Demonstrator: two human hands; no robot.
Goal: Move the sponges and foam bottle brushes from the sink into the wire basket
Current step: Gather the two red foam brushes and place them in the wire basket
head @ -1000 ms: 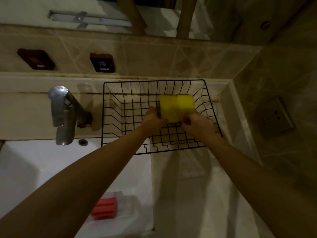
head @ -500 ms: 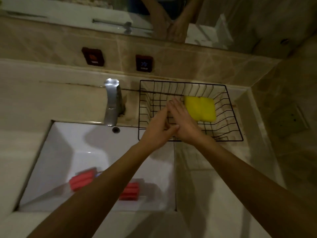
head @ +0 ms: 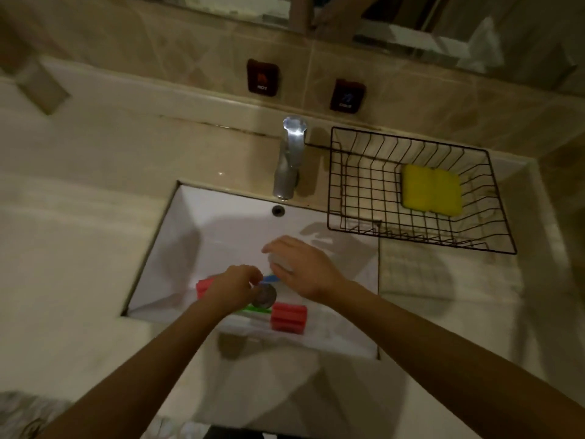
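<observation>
Sponge (head: 431, 190) now lying in basket (head: 421, 188) | both hands moved to sink (head: 196, 236) | grips seemingly empty, blurred

Both forearms reach forward, left hand (head: 232, 288) curled, right hand (head: 304, 269) palm-down, fingers loosely spread.

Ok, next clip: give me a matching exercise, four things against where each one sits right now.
Things:
1. yellow sponge
2. red foam brush with green handle
3. faucet
4. left hand

Places:
A. over the sink drain
B. in the wire basket
C. counter ledge behind the sink
D. sink floor, near edge

Pairs: 1-B, 2-D, 3-C, 4-A
</observation>
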